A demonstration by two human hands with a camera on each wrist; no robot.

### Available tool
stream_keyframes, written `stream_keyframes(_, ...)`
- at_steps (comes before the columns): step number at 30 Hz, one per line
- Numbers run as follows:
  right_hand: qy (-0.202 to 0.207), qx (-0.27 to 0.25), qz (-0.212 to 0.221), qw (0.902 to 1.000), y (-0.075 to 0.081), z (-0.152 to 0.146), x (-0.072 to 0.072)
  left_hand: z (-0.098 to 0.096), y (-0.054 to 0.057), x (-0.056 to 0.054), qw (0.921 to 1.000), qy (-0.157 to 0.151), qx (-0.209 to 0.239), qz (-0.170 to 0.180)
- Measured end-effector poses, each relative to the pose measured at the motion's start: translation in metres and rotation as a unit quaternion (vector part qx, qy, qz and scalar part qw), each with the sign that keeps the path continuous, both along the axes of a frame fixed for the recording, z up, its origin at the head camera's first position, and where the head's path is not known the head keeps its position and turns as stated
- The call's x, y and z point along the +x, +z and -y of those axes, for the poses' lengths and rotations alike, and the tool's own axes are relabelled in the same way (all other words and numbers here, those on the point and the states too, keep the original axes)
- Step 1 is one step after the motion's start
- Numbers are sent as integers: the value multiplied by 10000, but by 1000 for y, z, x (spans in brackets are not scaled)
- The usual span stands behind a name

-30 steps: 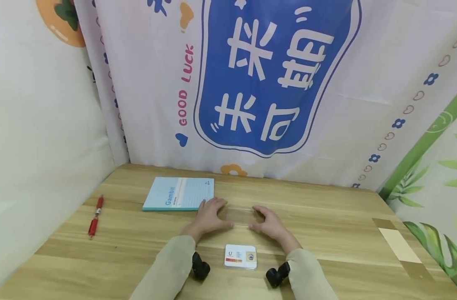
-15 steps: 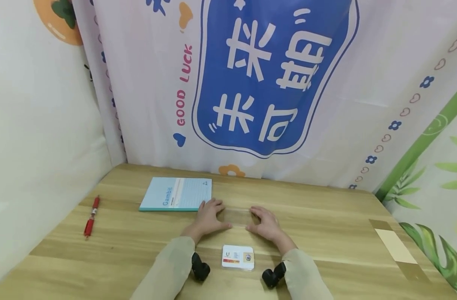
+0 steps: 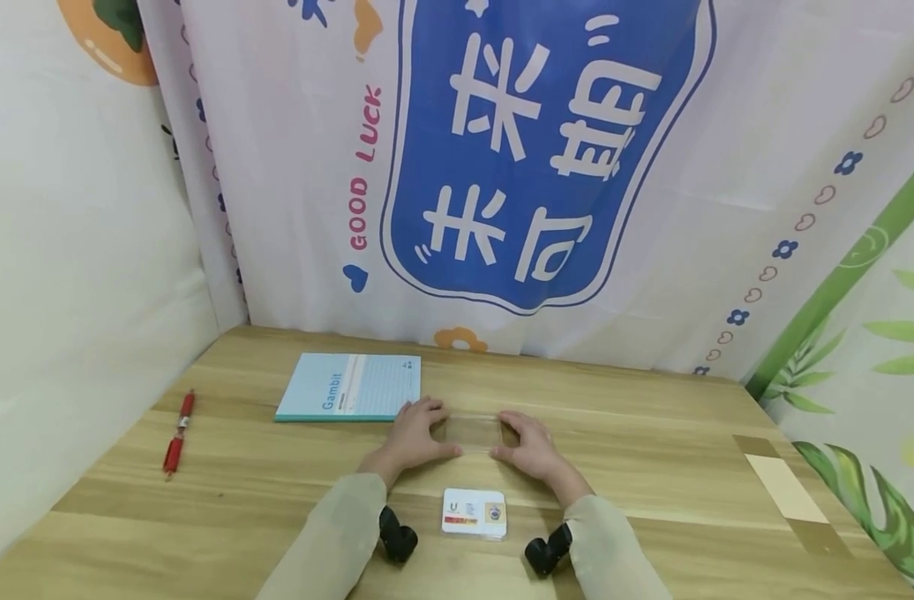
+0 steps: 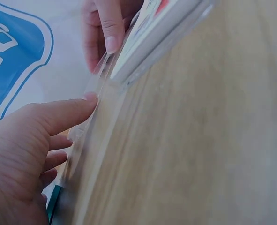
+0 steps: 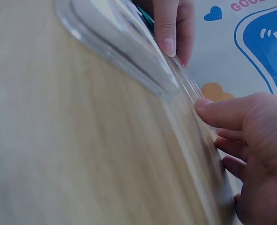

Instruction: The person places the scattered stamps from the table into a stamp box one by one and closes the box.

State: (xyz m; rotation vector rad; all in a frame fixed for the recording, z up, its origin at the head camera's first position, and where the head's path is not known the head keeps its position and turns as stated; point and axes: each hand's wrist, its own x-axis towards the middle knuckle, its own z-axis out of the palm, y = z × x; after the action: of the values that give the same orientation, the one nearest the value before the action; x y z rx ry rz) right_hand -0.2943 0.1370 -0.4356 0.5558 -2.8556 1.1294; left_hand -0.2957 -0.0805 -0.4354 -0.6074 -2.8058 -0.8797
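Observation:
A clear, shallow plastic case piece (image 3: 474, 433), seemingly a box lid, lies flat near the middle of the table between both hands. My left hand (image 3: 415, 435) holds its left end between thumb and fingers, and the fingertips come close to the notebook's corner. At the opposite end my right hand (image 3: 531, 446) grips it the same way. In the left wrist view the thumb (image 4: 72, 115) rests at the clear edge. Nearer my body lies a stack of white printed cards (image 3: 474, 512) in a clear plastic tray, touched by neither hand.
A light blue notebook (image 3: 352, 386) lies behind my left hand. Far to the left is a red pen (image 3: 179, 435). Tape strips (image 3: 786, 489) are stuck to the table (image 3: 651, 475) at the right. A printed curtain (image 3: 307, 208) hangs along the back edge.
The head view has shifted slightly, so everything sits a little further left. Both hands and the clear plastic piece stay in place on the table.

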Motion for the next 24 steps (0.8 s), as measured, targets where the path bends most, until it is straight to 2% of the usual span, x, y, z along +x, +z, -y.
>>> stream_keyframes(4,104,-336,190,9992,3,1,3,1,1,3,10000,-13,67,55)
stream_keyframes(9,147,-552,463,9973,10,0,8,2,6,8,9997,-16,255,-64)
stream_keyframes(14,114,-701,695,9951,17,-2,18,3,12,17,9986,-49,517,-62)
stream_keyframes(20,341,-980,610,9927,24,-3,29,6,17,28,9963,-176,843,-72)
stream_keyframes(24,488,-1197,445,9906,26,-4,41,7,19,41,9952,-212,950,41)
